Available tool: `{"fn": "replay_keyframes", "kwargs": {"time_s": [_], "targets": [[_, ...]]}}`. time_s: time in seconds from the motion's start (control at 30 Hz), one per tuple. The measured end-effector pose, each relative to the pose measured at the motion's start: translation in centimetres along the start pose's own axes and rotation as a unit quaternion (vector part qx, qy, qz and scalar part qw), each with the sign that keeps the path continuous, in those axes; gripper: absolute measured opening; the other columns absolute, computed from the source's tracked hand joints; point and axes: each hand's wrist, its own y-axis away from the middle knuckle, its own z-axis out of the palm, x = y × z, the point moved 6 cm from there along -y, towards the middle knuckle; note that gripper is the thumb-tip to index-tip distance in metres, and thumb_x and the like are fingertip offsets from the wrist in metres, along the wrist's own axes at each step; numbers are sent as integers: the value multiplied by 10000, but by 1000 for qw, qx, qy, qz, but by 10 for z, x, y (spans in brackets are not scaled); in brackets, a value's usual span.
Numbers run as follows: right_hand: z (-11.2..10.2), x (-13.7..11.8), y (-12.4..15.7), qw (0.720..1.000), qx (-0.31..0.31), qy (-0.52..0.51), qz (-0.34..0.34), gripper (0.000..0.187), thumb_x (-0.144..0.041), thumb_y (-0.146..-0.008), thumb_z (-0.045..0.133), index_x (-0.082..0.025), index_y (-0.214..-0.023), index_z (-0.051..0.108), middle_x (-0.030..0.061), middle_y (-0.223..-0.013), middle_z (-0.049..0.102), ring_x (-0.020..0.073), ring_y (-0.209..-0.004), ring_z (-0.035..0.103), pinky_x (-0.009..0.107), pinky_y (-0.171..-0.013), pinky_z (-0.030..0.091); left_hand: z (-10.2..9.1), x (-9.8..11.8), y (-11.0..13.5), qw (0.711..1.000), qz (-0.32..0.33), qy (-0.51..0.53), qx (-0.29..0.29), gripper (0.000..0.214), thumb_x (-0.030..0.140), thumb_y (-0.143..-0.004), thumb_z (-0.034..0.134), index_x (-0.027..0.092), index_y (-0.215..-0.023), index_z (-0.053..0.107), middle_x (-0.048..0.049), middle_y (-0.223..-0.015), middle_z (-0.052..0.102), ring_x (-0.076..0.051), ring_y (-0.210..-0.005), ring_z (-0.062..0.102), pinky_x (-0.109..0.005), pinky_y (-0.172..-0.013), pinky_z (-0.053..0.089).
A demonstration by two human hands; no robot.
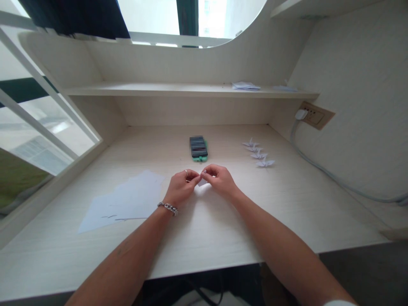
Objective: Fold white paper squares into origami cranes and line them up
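A small folded piece of white paper [202, 182] is pinched between my two hands above the middle of the desk. My left hand [182, 185], with a ring on a finger and a chain bracelet at the wrist, grips its left side. The fingers of my right hand [219, 178] are closed on its right side. The fingertips nearly meet and hide part of the folds. Several white paper cranes [258, 154] stand in a row to the right, beyond my right hand. Just past my hands lies a phone [199, 148] with a green edge.
White paper sheets [127, 197] lie spread on the desk at left. Folded paper [245, 86] rests on the shelf [159, 90] above. A grey cable [338, 180] runs from a wall socket [317, 115] down the right side. The desk's front edge is close to me.
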Motion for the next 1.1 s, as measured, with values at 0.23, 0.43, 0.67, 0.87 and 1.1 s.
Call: {"fn": "replay_keyframes", "kwargs": {"time_s": [0.23, 0.43, 0.67, 0.87, 1.1], "targets": [[2, 4, 0, 997, -23, 74, 12, 124, -280, -783, 594, -174, -741, 642, 19, -726, 667, 145, -697, 595, 264, -677, 444, -3, -7, -4, 999, -3, 22, 33, 206, 365, -769, 596, 166, -769, 651, -39, -727, 687, -167, -647, 601, -269, -605, 437], [6, -3, 4, 989, -48, 132, -34, 136, -280, -820, 567, -194, -774, 663, 23, -770, 692, 149, -713, 605, 256, -665, 442, 2, -9, -2, 999, 3, -40, 20, 181, 332, -804, 538, 186, -771, 640, -33, -737, 678, -173, -660, 581, -288, -634, 421], [7, -7, 6, 986, -38, 162, -31, 147, -274, -826, 555, -206, -759, 667, 20, -769, 703, 154, -706, 609, 256, -658, 444, 2, -4, 1, 997, 10, -71, 38, 149, 293, -798, 537, 192, -752, 637, -27, -712, 669, -175, -666, 582, -285, -626, 407], [0, -10, 4, 991, -22, 128, -38, 141, -270, -830, 557, -200, -783, 670, 28, -771, 695, 161, -731, 618, 261, -673, 452, 0, -16, -6, 996, -21, 74, 36, 266, 410, -747, 646, 146, -760, 675, -54, -713, 688, -165, -647, 606, -269, -618, 453], [-4, -5, 1, 995, -23, 97, -1, 116, -261, -797, 590, -190, -741, 664, 19, -737, 689, 154, -704, 608, 270, -676, 453, -13, -18, -7, 991, -27, 89, 92, 228, 375, -699, 699, 149, -692, 670, -28, -634, 665, -143, -582, 584, -248, -565, 432]]}}
